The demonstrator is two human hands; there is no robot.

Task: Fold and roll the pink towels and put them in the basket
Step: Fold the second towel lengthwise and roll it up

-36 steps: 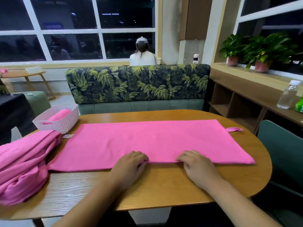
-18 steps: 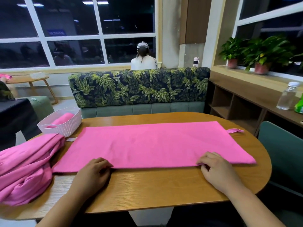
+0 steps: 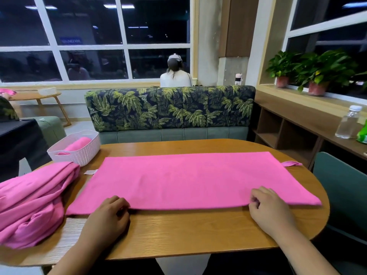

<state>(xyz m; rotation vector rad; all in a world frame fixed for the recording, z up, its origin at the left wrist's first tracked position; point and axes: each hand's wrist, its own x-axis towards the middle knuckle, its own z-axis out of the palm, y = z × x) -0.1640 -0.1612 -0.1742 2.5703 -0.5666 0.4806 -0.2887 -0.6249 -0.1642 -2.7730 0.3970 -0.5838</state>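
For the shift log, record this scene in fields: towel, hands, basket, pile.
spread pink towel: flat on the wooden table, long side toward the person
left hand: grips its near edge, left part
right hand: pinches its near edge, right part
white basket: far left on the table, one rolled pink towel inside
towel pile: bunched, unfolded, at the table's left end

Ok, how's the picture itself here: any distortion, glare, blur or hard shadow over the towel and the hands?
Head view: wide-angle bending curves the table and tilts the window frames; the dark panes mirror ceiling lights; the flat towel is evenly lit, no glare; left hand and right hand, pinching its near edge, look sharp, only a soft shadow under that edge.
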